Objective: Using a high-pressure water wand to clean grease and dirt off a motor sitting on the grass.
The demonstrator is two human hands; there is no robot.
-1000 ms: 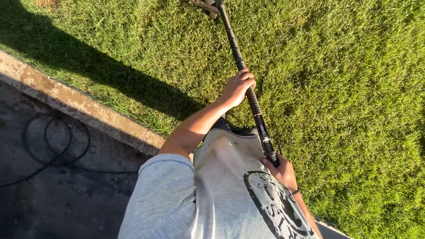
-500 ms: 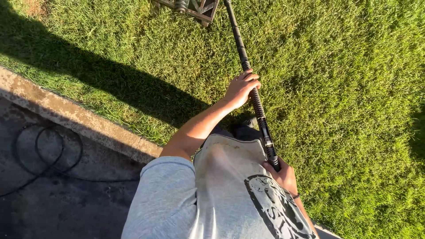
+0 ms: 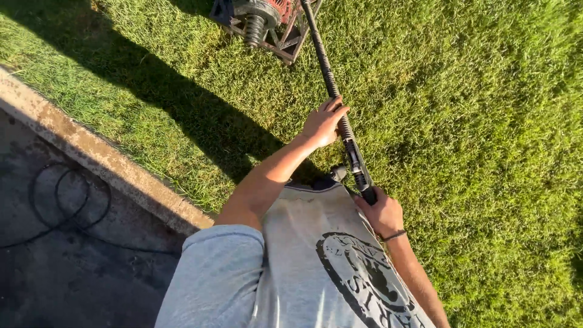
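The long black shaft (image 3: 331, 85) runs slantwise across the lawn (image 3: 473, 121), from the red-and-black machine head (image 3: 267, 21) at the top of the view down to the person's waist; the left hand (image 3: 325, 121) sits partway along the shaft, fingers (image 3: 337, 109) curled over its ribbed part; the right hand (image 3: 382, 214) closes round the shaft's lower end, fingers wrapped tight, a dark band on that wrist; the machine head rests on the grass at the shaft's far end; left of the shaft, a concrete curb (image 3: 103, 161) borders the lawn; beyond the curb, farther from the shaft, a thin black cable (image 3: 57, 203) lies looped on dark pavement (image 3: 73, 273).
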